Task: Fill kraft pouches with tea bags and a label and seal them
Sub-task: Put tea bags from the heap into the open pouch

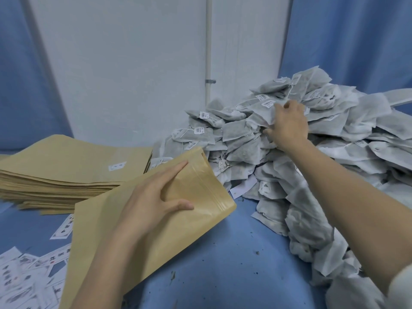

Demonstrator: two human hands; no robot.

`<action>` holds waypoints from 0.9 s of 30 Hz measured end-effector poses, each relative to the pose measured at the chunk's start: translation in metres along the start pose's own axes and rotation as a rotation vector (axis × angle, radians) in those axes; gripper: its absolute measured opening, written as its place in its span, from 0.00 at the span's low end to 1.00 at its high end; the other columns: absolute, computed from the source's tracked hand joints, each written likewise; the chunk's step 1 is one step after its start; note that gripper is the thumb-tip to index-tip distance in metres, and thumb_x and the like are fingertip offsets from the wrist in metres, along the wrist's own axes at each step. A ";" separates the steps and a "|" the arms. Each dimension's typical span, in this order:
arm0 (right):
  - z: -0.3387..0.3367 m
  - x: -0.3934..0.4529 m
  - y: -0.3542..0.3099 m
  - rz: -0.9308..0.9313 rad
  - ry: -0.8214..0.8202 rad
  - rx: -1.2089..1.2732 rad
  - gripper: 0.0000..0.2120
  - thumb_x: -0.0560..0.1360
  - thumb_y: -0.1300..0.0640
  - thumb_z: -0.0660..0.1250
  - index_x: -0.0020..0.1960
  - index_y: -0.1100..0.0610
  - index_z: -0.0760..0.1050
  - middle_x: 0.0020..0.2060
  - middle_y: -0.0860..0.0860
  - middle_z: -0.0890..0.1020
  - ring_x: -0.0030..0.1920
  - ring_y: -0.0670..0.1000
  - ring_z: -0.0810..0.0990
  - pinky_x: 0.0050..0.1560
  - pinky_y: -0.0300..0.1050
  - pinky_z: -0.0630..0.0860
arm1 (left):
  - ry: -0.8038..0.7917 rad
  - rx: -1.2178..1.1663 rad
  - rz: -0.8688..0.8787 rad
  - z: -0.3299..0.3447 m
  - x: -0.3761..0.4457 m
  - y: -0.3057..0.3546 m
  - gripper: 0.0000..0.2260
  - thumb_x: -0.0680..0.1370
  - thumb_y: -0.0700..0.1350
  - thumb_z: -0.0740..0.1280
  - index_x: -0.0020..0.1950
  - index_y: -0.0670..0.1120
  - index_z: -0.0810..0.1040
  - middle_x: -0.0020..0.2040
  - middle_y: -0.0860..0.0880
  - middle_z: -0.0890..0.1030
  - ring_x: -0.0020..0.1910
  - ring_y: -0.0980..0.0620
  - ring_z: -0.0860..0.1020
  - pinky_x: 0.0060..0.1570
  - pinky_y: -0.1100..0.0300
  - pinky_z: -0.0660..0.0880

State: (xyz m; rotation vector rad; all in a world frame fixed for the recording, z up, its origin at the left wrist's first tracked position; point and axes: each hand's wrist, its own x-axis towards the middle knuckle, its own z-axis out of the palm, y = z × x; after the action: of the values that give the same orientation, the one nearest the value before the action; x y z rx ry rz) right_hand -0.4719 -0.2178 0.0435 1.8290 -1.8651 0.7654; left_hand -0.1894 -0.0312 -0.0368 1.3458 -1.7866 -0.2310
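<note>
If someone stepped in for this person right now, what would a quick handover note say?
Left hand holds a kraft pouch by its mouth, tilted toward the tea bag pile.
Right hand is grasping tea bags in that pile.
Spare pouches are stacked far left; labels lie scattered near left.
Done: pouch picked up.
Left: fill with tea bags, add a label, seal.

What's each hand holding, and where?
Left hand holds a kraft pouch near its open top. Right hand grips tea bags in the pile.
</note>
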 end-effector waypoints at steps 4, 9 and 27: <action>0.000 0.005 0.005 -0.091 -0.054 -0.202 0.14 0.77 0.55 0.62 0.62 0.55 0.75 0.63 0.56 0.72 0.64 0.58 0.65 0.62 0.51 0.63 | -0.001 0.006 -0.011 0.000 0.000 -0.001 0.38 0.61 0.53 0.79 0.65 0.73 0.66 0.64 0.71 0.70 0.64 0.72 0.65 0.58 0.74 0.62; -0.002 -0.029 -0.003 -0.205 0.137 0.212 0.13 0.79 0.58 0.58 0.52 0.62 0.79 0.47 0.59 0.82 0.53 0.60 0.74 0.51 0.52 0.67 | 0.005 0.004 -0.007 0.001 0.002 -0.003 0.38 0.60 0.53 0.79 0.62 0.76 0.65 0.60 0.76 0.68 0.58 0.81 0.63 0.55 0.83 0.59; -0.035 -0.100 -0.066 -0.263 -0.655 0.732 0.02 0.73 0.58 0.67 0.46 0.53 0.76 0.33 0.46 0.77 0.30 0.38 0.76 0.30 0.32 0.71 | -0.014 -0.004 0.018 0.003 0.001 0.007 0.39 0.59 0.53 0.80 0.63 0.75 0.67 0.57 0.80 0.68 0.58 0.82 0.62 0.53 0.84 0.59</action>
State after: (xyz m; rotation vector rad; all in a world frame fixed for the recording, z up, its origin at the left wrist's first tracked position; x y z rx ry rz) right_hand -0.4040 -0.1170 0.0124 3.0145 -1.7391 0.8945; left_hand -0.1965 -0.0299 -0.0338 1.3282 -1.8084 -0.2348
